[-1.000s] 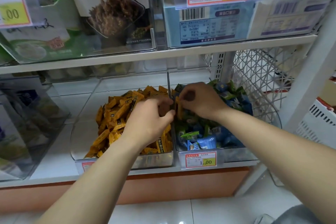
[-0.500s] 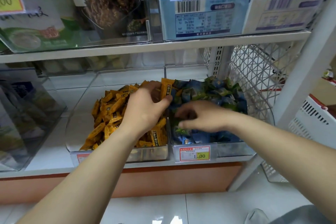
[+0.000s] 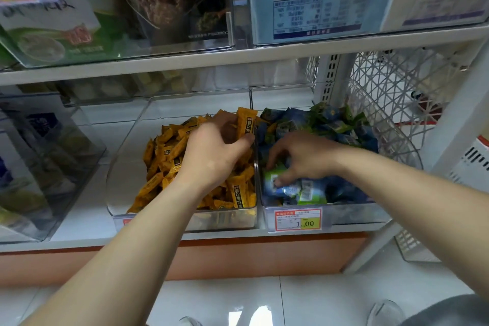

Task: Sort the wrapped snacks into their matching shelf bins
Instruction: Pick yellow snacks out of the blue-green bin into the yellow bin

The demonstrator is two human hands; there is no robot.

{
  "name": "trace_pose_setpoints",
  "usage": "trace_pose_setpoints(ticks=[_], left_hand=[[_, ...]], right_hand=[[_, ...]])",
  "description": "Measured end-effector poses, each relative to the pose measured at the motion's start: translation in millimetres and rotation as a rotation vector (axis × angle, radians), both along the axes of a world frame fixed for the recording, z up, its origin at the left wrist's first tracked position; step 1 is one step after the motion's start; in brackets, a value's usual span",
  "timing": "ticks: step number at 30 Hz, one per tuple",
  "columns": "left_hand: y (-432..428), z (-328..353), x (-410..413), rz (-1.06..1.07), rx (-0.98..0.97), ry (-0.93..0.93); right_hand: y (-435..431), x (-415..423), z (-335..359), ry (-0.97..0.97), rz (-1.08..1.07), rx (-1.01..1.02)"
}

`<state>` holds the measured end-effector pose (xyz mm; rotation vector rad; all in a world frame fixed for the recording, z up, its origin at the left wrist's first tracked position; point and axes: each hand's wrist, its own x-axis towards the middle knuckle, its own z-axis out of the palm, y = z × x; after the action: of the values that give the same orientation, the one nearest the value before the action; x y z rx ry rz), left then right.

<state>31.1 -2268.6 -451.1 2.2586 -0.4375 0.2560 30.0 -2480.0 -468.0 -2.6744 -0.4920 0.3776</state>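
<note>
Two clear bins stand side by side on the lower shelf. The left bin (image 3: pixel 124 156) holds a pile of orange wrapped snacks (image 3: pixel 169 151). The right bin (image 3: pixel 354 216) holds blue and green wrapped snacks (image 3: pixel 330 119). My left hand (image 3: pixel 214 156) is over the orange pile by the divider, pinching one orange snack (image 3: pixel 246 122) that sticks upright above my thumb. My right hand (image 3: pixel 301 156) reaches down into the front of the right bin, thumb and fingertips closed on a green snack (image 3: pixel 272 174).
A red and yellow price tag (image 3: pixel 297 219) hangs on the right bin's front. Another clear bin (image 3: pixel 47 156) with packets stands to the left. The upper shelf (image 3: pixel 238 57) carries boxed goods close overhead. A white wire basket (image 3: pixel 391 103) and a shelf post (image 3: pixel 455 119) are on the right.
My right hand has dropped from the divider to the front of the blue and green bin. My left hand has taken an orange snack and holds it over the orange pile.
</note>
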Motion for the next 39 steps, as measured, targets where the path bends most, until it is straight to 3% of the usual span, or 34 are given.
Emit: trace_pose_setpoints(ticks=[4, 6, 10, 12, 14, 15, 17, 19, 20, 23, 28, 30, 34, 39], left_hand=[[-1, -2, 3, -0.017, -0.008, 0.014], [-4, -3, 2, -0.018, 0.018, 0.006], [-5, -4, 1, -0.016, 0.026, 0.005], [-3, -4, 1, -0.015, 0.031, 0.008], [-3, -5, 0, -0.016, 0.039, 0.008], [-4, -5, 0, -0.016, 0.047, 0.006], [-4, -5, -1, -0.013, 0.069, -0.006], [-4, -5, -1, -0.019, 0.079, -0.013], [-4, -5, -1, -0.026, 0.081, -0.007], [-3, -5, -1, -0.050, 0.081, 0.019], [-1, -5, -1, -0.072, 0.078, 0.045], [0, -6, -1, -0.076, 0.081, 0.047], [0, -6, 1, -0.078, 0.076, 0.045], [1, -6, 1, -0.089, 0.070, 0.055]], right_hand=[[-37, 5, 24, -0.292, -0.233, 0.197], [-52, 6, 23, -0.375, -0.320, 0.196], [-62, 6, 10, -0.237, -0.357, -0.141], [-56, 4, 16, -0.362, -0.363, -0.278], [-38, 0, 24, -0.547, -0.282, -0.199], [-28, -4, 26, -0.511, -0.211, -0.092], [-8, -13, 21, -0.175, -0.057, 0.060], [3, -17, 8, 0.131, 0.090, -0.064], [3, -16, 2, 0.185, 0.148, -0.196], [2, -9, -4, 0.153, 0.216, -0.433], [14, 2, -13, 0.285, 0.263, -0.511], [16, 5, -13, 0.246, 0.272, -0.499], [6, 5, -10, 0.168, 0.215, -0.359], [-15, 1, 8, -0.062, -0.088, 0.050]])
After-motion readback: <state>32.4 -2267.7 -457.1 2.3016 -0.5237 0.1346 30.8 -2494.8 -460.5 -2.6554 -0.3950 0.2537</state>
